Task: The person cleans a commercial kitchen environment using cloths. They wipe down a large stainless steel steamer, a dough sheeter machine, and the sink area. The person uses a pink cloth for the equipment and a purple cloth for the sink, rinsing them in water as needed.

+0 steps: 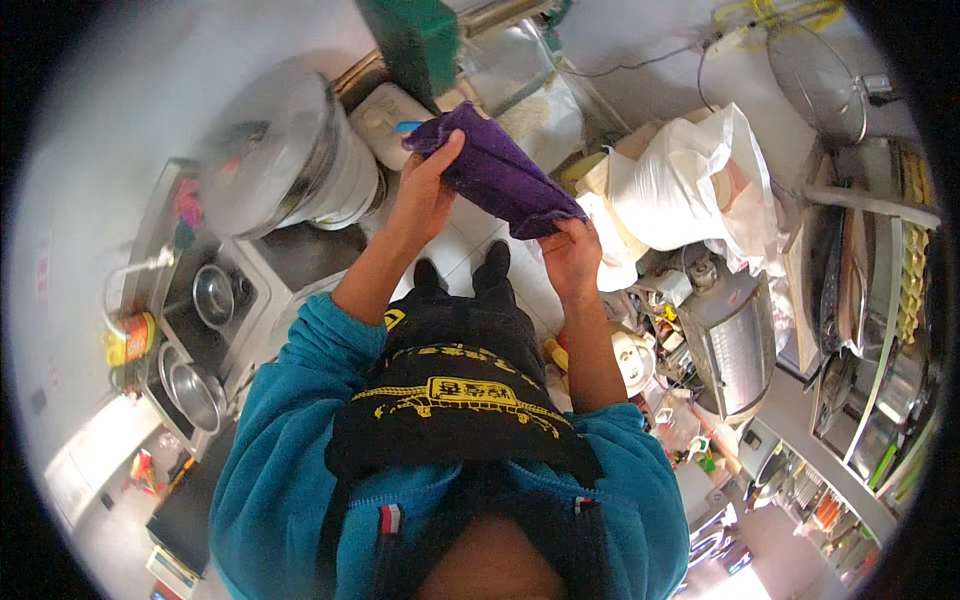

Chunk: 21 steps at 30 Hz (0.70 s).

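A dark purple cloth (502, 172), folded into a long strip, is held out in front of me above the tiled floor. My left hand (431, 184) grips its left end, thumb on top. The lower right end is pinched in my right hand (571, 251). Between the two hands the cloth hangs slightly slanted, with a crease along its length. A small piece of something blue (409, 127) shows just past the cloth's left end; I cannot tell what it belongs to.
At left stand a large lidded metal pot (274, 150) and a sink (169, 307) with metal bowls (191, 390). A white plastic bag (675, 187) bulges at right, near a shelf rack (870, 337) of kitchenware. A green object (416, 45) rises ahead. White tiles (465, 240) lie below.
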Motion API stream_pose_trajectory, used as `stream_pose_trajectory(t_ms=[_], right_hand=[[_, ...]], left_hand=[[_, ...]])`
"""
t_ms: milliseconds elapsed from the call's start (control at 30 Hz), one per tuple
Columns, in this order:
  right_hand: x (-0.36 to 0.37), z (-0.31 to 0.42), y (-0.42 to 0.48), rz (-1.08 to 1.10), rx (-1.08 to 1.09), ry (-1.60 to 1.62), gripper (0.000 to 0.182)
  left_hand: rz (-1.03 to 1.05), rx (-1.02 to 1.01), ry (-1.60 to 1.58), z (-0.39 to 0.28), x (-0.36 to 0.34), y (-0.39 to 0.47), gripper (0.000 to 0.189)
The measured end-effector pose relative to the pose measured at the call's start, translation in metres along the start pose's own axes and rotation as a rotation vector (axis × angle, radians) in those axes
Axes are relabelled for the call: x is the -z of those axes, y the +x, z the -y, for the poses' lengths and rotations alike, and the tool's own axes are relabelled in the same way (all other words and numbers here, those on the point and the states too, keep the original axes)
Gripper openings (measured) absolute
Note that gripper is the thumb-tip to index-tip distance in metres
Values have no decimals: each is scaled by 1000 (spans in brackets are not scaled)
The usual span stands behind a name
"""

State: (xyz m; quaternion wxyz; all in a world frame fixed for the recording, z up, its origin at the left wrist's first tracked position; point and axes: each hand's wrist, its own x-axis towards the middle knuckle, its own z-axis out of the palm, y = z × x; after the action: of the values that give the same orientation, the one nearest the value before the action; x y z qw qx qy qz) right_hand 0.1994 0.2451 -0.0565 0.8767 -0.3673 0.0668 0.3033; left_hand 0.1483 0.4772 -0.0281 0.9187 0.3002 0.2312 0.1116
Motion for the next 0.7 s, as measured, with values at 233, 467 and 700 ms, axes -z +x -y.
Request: stream_pose_trajectory(t_ms=[233, 467, 700], right_hand=[[-73, -29, -1, 305, -387, 44, 58], [-158, -117, -8, 655, -585, -610, 50], [-234, -196, -40, 817, -859, -377, 39]], left_hand=[[-19, -214, 41, -67, 27, -90, 34], [-546, -488, 224, -87, 79, -193, 19], [-761, -775, -215, -78, 125, -336, 27]])
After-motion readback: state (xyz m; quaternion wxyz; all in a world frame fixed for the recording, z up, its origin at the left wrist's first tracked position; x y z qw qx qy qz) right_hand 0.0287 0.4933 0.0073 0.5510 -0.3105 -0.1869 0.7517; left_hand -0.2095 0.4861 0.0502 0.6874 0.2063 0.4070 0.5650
